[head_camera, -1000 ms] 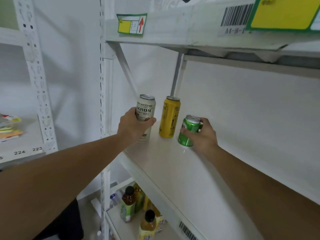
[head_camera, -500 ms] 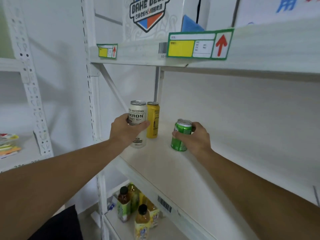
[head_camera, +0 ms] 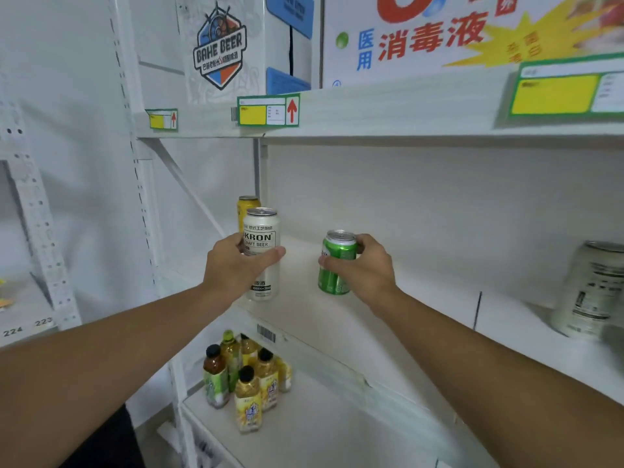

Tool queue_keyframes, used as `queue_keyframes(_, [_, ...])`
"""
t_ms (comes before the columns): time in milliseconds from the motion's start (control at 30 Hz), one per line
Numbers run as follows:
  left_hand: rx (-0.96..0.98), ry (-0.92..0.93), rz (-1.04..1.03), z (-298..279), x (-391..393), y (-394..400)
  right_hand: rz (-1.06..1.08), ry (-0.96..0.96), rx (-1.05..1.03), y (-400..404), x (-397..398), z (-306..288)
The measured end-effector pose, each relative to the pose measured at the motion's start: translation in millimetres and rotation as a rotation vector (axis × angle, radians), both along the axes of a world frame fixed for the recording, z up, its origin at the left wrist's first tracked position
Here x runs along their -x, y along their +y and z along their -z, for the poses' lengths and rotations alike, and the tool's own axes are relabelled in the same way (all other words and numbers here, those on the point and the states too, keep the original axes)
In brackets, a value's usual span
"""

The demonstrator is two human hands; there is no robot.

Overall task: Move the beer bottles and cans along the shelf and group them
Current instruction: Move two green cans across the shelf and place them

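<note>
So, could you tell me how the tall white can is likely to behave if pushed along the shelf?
The white can is tall and narrow, so a high push may tip it. Its smooth sides could slip in the left hand.

cans (head_camera: 260, 251) x4 | bottles (head_camera: 248, 400) x6 | boxes (head_camera: 221, 45) x2

Two bare forearms, no sleeves, reaching in from the lower corners. No rings on left hand (head_camera: 236, 268) or right hand (head_camera: 366, 270); wrists bare, short-trimmed nails. Patch of dark garment (head_camera: 108, 440) at bottom left, beneath the left arm.
</note>
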State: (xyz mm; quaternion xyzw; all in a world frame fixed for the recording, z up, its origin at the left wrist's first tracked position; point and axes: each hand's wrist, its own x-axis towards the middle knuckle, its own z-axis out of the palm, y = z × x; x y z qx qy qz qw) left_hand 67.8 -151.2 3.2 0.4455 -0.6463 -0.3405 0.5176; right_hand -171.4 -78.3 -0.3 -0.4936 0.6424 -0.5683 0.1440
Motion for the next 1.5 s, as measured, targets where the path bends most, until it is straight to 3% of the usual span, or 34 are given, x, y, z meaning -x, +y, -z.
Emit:
queue_keyframes(467, [-0.014,0.062,0.339,21,42,123,0.338,0.036,-0.051,198,-2,10])
queue_keyframes(1000, [-0.007,0.064,0.577,-2,170,250,0.642,0.073,-0.022,397,80,-1])
queue_keyframes(1300, [-0.007,0.042,0.683,8,224,295,0.858,0.137,-0.021,439,120,15])
queue_keyframes(1500, [0.036,0.014,0.715,14,239,298,0.864,0.146,-0.045,437,129,32])
